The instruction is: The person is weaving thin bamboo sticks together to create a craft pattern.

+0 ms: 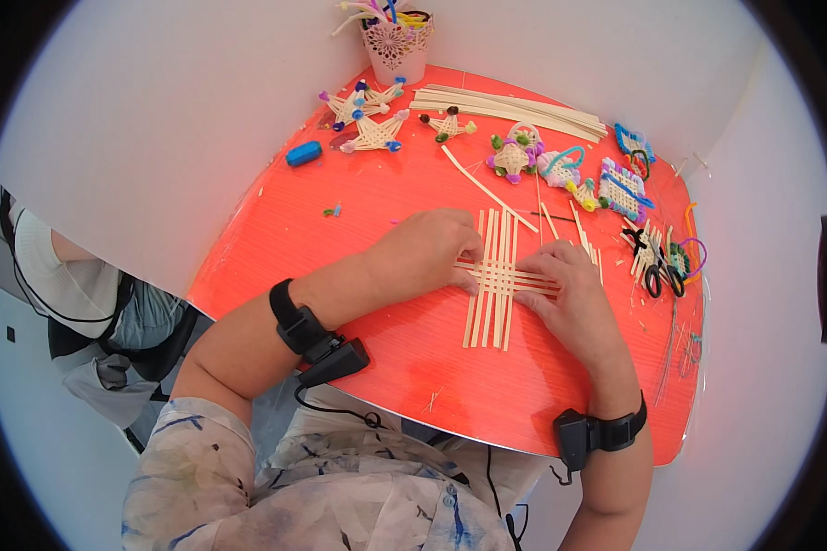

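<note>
A flat lattice of pale woven strips (497, 278), like thin bamboo or wood, lies on the red table with its long ends sticking out toward and away from me. My left hand (436, 246) grips its left side, thumb and fingers bent around the ends of the cross strips. At the right side, my right hand (572, 286) holds the opposite ends between thumb and fingers. The strip ends under both hands are partly hidden. Just beyond the lattice, a loose strip (487, 187) lies slanting, and more short strips (579, 230) lie beyond my right hand.
Woven stars (377, 134) with coloured tips and a blue packet (304, 153) lie at the far left. A bundle of strips (515, 110) lies along the back, near a pink pot (398, 53). Black-handled scissors (653, 280) and woven pieces (623, 190) are at right. Someone sits at left.
</note>
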Demonstrator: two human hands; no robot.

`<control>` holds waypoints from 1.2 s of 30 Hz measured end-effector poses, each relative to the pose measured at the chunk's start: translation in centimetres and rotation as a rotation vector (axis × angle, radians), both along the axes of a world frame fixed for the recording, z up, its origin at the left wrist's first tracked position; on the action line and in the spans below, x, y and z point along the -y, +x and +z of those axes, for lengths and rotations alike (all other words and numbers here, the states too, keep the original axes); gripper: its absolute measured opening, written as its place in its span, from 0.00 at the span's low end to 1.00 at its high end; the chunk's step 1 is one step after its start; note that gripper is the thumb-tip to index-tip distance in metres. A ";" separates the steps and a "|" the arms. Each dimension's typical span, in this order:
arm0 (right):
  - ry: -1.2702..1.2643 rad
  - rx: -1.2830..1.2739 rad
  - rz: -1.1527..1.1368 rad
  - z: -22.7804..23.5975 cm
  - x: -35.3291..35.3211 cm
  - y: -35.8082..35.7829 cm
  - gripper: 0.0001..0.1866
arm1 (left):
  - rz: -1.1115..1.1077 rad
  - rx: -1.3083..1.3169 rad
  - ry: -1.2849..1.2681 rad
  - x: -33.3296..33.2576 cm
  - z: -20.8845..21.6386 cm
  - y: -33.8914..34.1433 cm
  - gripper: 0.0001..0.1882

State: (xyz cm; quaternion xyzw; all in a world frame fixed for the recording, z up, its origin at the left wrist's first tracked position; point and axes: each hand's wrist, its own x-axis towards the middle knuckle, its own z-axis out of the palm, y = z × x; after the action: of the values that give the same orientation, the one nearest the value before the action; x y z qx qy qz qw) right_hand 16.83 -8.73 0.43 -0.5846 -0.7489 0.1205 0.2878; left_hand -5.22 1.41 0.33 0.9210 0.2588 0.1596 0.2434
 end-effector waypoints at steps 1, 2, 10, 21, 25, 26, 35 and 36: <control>0.011 0.002 0.006 0.0 0.0 0.0 0.16 | 0.001 0.001 0.000 0.0 0.0 0.0 0.17; 0.011 0.002 0.006 0.0 0.0 0.0 0.16 | 0.001 0.001 0.000 0.0 0.0 0.0 0.17; 0.020 0.007 0.019 -0.1 -0.2 0.0 0.17 | 0.004 -0.015 -0.003 0.0 0.1 0.1 0.17; 0.006 -0.003 0.009 -0.2 -0.3 0.0 0.16 | 0.005 -0.017 -0.003 0.1 0.2 0.2 0.16; 0.014 0.005 0.010 -0.2 -0.2 0.0 0.16 | 0.016 -0.034 -0.012 0.2 0.4 0.2 0.15; 0.014 0.005 0.010 -0.2 -0.2 0.0 0.16 | 0.016 -0.034 -0.012 0.2 0.3 0.2 0.15; 0.015 0.012 0.010 -0.4 -0.2 0.2 0.20 | 0.014 -0.023 0.002 0.2 -0.2 0.1 0.17; 0.018 0.013 0.010 -0.4 -0.2 0.2 0.23 | 0.017 0.015 0.019 0.2 -0.5 0.0 0.18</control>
State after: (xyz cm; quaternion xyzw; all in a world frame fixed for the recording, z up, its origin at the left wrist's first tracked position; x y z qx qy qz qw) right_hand 17.05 -8.57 0.08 -0.5789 -0.7548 0.1114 0.2878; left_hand -5.25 1.22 -0.21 0.9198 0.2634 0.1709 0.2354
